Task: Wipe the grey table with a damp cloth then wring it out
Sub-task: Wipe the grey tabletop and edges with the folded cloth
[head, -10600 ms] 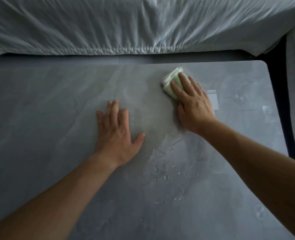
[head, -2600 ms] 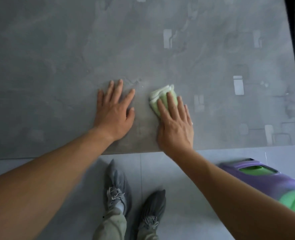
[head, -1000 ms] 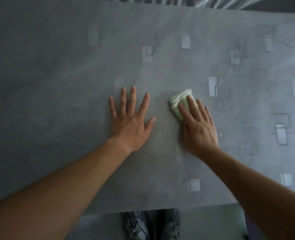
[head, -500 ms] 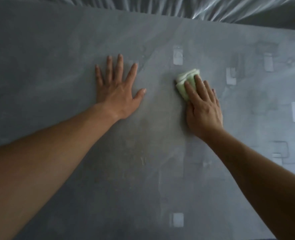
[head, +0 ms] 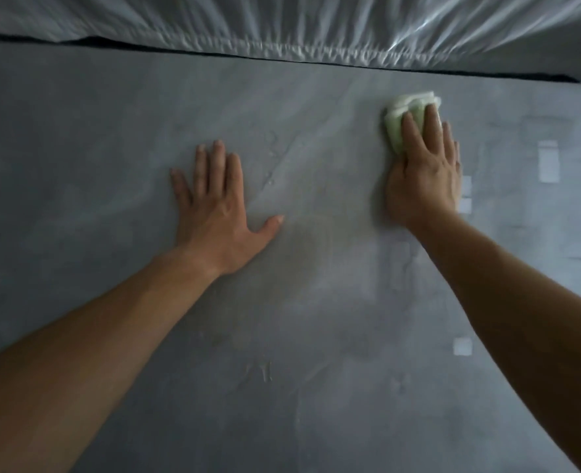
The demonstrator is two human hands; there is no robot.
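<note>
The grey table (head: 77, 138) fills most of the head view. A folded pale green cloth (head: 400, 116) lies on it near the far edge, right of centre. My right hand (head: 423, 172) presses flat on the cloth, fingers spread over it, so only its far end shows. My left hand (head: 219, 213) rests palm down on the bare tabletop, fingers apart, holding nothing, well to the left of the cloth. A few water drops and faint wet streaks (head: 272, 158) lie between the hands.
A white sheet-covered bed (head: 316, 25) runs along the table's far edge, with a narrow dark gap between them. Pale rectangular reflections (head: 548, 162) show on the right part of the tabletop.
My right hand has pushed the cloth away from me and to the right, close to the far edge. The left hand stays flat on the table. The view has tilted up towards the bed.
</note>
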